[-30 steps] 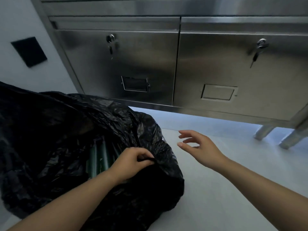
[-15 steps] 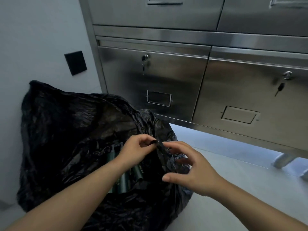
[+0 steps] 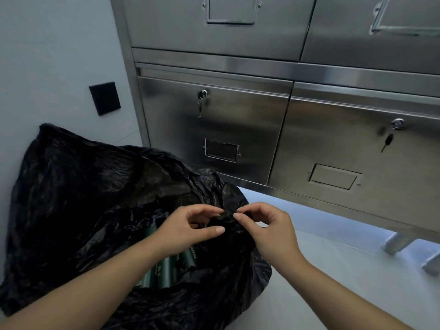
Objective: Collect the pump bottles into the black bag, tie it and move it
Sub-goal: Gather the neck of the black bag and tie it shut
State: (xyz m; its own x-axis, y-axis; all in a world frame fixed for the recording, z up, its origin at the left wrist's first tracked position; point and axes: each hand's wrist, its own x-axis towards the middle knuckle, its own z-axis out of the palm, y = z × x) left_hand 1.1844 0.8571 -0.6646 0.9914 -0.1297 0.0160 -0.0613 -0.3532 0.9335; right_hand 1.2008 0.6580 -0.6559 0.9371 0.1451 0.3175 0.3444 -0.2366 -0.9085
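A large crumpled black bag [image 3: 78, 198] lies open on the pale floor at the lower left, against the wall. Inside its mouth I see several dark green pump bottles [image 3: 164, 270] lying side by side, partly hidden by my left forearm. My left hand [image 3: 190, 225] and my right hand [image 3: 264, 227] meet at the bag's right rim. Each pinches the black plastic between thumb and fingertips, almost touching the other.
A stainless steel cabinet [image 3: 250, 129] with locked drawers and hanging keys stands just behind the bag, raised on metal legs [image 3: 400, 241] at the right. A black wall plate [image 3: 104, 97] sits on the grey wall at the left. Pale floor [image 3: 333, 294] stretches to the right.
My right hand came in from the right and took hold of the bag's rim beside my left hand. The camera tilted up, so more of the cabinet shows.
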